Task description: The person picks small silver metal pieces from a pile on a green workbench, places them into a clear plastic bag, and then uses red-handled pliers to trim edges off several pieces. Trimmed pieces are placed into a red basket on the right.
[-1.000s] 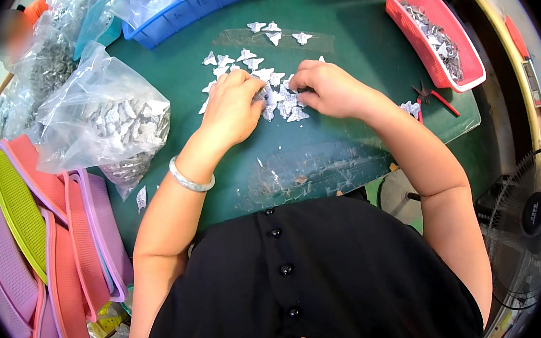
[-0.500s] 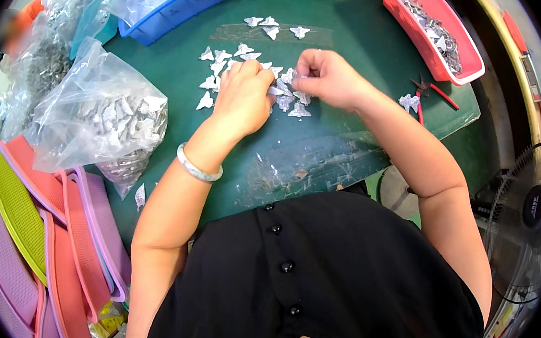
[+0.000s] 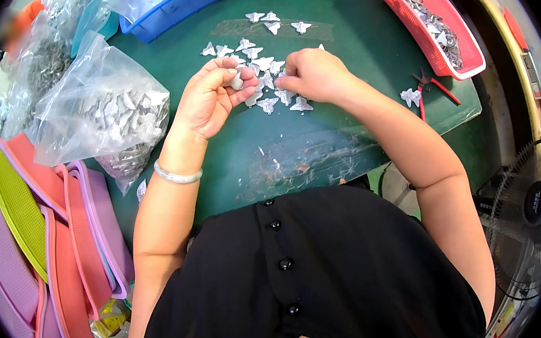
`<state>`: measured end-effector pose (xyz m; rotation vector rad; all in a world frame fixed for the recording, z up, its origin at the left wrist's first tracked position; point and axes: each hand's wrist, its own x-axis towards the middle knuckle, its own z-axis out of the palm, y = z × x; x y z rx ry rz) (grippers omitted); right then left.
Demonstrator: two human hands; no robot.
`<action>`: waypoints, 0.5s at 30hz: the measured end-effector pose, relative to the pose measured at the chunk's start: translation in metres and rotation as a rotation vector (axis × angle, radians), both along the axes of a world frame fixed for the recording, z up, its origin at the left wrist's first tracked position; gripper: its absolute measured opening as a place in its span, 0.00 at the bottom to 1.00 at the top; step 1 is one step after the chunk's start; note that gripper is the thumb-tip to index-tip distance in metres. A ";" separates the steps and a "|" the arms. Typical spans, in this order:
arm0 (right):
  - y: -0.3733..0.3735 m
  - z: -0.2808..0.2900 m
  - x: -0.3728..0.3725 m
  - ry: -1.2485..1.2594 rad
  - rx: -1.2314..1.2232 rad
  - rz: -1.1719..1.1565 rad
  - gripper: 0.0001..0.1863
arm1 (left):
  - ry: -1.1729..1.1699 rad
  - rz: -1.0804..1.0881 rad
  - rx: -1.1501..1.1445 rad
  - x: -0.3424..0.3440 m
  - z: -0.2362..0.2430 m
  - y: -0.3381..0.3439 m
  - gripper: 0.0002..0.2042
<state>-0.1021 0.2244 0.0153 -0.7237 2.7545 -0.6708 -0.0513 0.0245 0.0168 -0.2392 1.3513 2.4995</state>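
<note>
Head view: left hand [image 3: 216,95] has turned palm-up, pinching pale piece [image 3: 237,82].

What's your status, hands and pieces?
Left hand palm up, holding a small pale piece. Right hand at the loose pieces, grip hidden. Pliers to the right, clear of both hands.

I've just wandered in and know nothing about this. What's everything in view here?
Flat scuffed worktable: one, green, centre.
Small winged pieces: many, silvery-white, mostly mid-table.
Clear plastic bags: several, grey-white contents, left and upper left.
Long plastic bin: one, blue, upper left.
Oblong plastic basket: one, pink, upper right, holding metallic bits.
Long-handled pliers: one, red handles, table's right side.
Stacked perforated plastic baskets: several, purple, pink, lime, lower left.
Round caged fan: one, black, right edge.
Smooth round bangle: one, pale, left wrist.
Buttoned top: one, black, lower middle.
Left hand: one, bare, beside the pieces.
Right hand: one, bare, at the pieces.
</note>
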 end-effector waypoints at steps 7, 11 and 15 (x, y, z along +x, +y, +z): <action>-0.013 -0.009 -0.001 0.072 0.022 0.067 0.15 | 0.330 -0.117 -0.803 0.006 -0.022 -0.005 0.07; -0.009 -0.012 -0.007 -0.134 -0.160 0.053 0.11 | 0.639 -0.225 -1.401 0.014 -0.014 0.014 0.10; 0.006 -0.008 -0.012 -0.501 -0.577 -0.049 0.09 | 0.854 -0.166 -1.565 0.019 -0.019 0.022 0.10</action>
